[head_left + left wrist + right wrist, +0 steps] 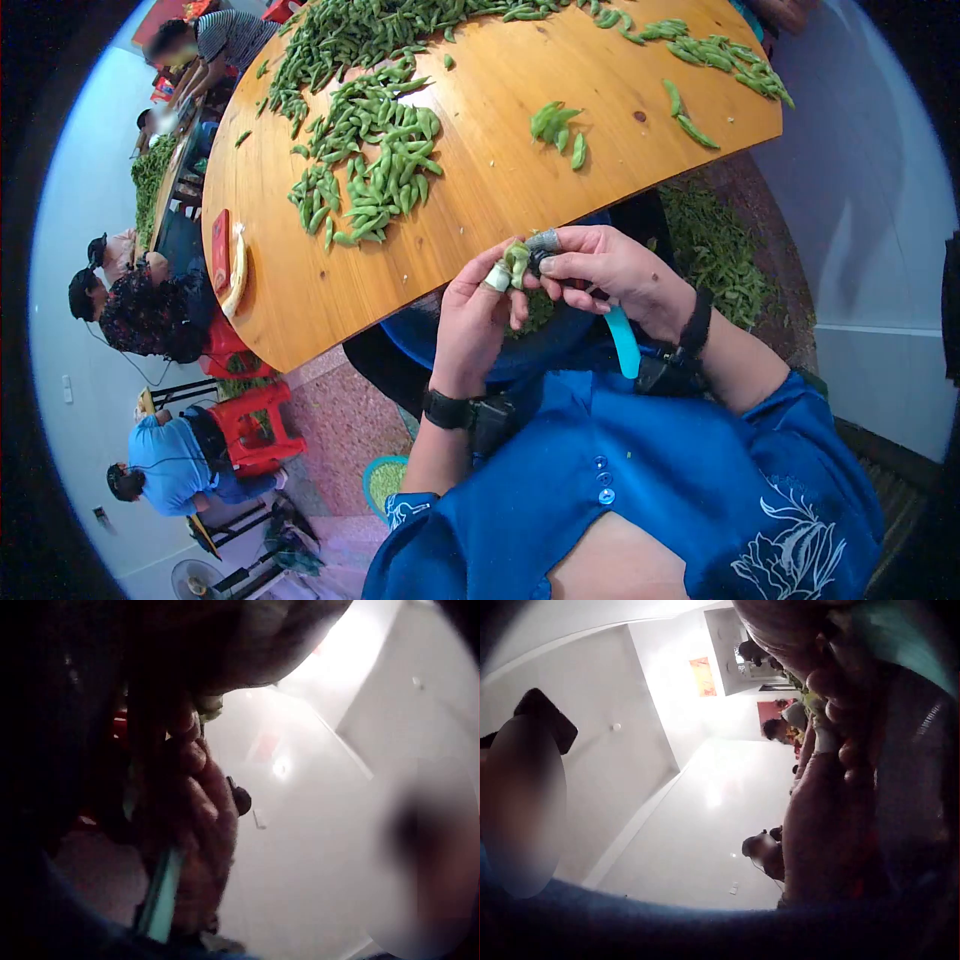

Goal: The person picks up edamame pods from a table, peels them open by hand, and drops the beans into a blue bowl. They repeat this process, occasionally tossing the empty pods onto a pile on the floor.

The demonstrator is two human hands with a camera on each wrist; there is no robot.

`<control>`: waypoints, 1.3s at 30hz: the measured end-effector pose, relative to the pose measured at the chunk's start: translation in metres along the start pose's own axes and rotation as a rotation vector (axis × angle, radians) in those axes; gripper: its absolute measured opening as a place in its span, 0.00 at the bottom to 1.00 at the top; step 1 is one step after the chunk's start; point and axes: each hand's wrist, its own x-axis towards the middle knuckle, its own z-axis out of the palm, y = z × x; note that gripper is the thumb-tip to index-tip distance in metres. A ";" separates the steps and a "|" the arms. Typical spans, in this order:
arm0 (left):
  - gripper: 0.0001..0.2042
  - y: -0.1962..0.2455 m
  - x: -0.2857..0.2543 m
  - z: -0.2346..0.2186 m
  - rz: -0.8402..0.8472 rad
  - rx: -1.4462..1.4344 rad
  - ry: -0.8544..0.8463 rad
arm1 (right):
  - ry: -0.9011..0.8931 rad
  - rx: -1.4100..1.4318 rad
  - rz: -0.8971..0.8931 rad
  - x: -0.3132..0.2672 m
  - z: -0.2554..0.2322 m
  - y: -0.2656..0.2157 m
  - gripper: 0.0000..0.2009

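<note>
In the head view my left hand (pixel 475 315), with white tape round a fingertip, pinches a green soybean pod (pixel 517 262) just off the table's near edge. My right hand (pixel 625 270) meets it there, grey tape wrapped round its index finger. It grips a tool with a flat teal handle (pixel 622 342) that sticks out below the palm; the working end is hidden by the fingers, so I cannot tell its kind. The teal handle (pixel 161 896) shows again in the dark left wrist view, under the curled right hand (pixel 199 817).
Heaps of green pods (pixel 385 165) cover the far left of the wooden table (pixel 480 200), with small groups at the right. Below the hands stands a blue tub (pixel 420 335). More pods (pixel 715 245) lie on the floor. Red stools (pixel 255 430) and seated people are at left.
</note>
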 end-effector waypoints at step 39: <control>0.11 -0.004 -0.018 0.000 -0.083 -0.223 -0.058 | 0.106 -0.241 -0.115 -0.006 0.027 0.012 0.09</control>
